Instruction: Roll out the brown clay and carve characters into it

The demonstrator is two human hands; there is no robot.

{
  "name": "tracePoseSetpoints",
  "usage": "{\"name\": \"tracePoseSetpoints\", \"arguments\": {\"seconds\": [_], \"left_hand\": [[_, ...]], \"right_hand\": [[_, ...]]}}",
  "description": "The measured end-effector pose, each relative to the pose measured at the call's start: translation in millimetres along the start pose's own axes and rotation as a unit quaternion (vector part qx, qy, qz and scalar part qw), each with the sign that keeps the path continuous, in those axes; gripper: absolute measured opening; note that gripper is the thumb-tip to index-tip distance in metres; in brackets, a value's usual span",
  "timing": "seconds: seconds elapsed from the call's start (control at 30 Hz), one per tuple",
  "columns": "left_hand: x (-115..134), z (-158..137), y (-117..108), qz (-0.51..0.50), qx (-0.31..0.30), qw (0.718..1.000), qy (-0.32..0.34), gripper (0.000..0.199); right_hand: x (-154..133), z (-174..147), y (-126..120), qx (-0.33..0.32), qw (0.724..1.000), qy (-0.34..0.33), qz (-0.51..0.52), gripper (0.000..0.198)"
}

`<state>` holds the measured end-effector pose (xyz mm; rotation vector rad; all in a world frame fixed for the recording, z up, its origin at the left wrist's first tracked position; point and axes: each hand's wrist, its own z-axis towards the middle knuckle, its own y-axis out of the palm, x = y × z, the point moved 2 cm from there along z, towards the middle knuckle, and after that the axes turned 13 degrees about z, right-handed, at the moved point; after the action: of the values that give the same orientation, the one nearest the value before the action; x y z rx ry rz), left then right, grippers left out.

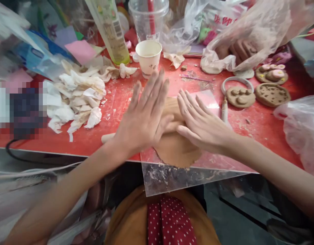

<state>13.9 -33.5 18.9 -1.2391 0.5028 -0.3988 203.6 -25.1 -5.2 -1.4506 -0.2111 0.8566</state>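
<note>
A flat slab of brown clay (177, 149) lies on a clear plastic sheet (169, 182) that juts past the table's front edge. My left hand (144, 115) is over the slab's left side, fingers stretched out and somewhat blurred. My right hand (201, 126) rests flat at the slab's right side, its fingers extended. Neither hand grips anything. Whether the left palm touches the clay I cannot tell. From behind my left wrist pokes the end of a pale rod (107, 137), mostly hidden.
Crumpled tissues (76, 95) pile up at left. A paper cup (148, 56) and a tall bottle (112, 37) stand behind. To the right are a ring cutter (237, 80), a pen-like tool (224, 110), decorated clay discs (272, 94) and plastic bags (303, 129).
</note>
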Motion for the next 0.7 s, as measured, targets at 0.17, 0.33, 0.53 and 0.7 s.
{"name": "tracePoseSetpoints", "arguments": {"seconds": [0.17, 0.33, 0.53, 0.7], "left_hand": [[-31, 70, 20, 0.04, 0.031, 0.997, -0.064, 0.066], [-50, 102, 18, 0.043, 0.079, 0.994, -0.056, 0.059], [-47, 126, 25, 0.027, 0.002, 0.996, -0.082, 0.051], [-35, 110, 32, 0.022, 0.058, 0.993, -0.096, 0.045]], "right_hand": [[34, 67, 5, 0.006, 0.996, 0.084, 0.021, 0.078], [50, 87, 6, -0.03, 0.992, 0.117, 0.038, 0.069], [45, 81, 4, -0.039, 0.994, 0.101, 0.028, 0.072], [38, 73, 4, -0.034, 0.996, 0.086, 0.005, 0.072]]}}
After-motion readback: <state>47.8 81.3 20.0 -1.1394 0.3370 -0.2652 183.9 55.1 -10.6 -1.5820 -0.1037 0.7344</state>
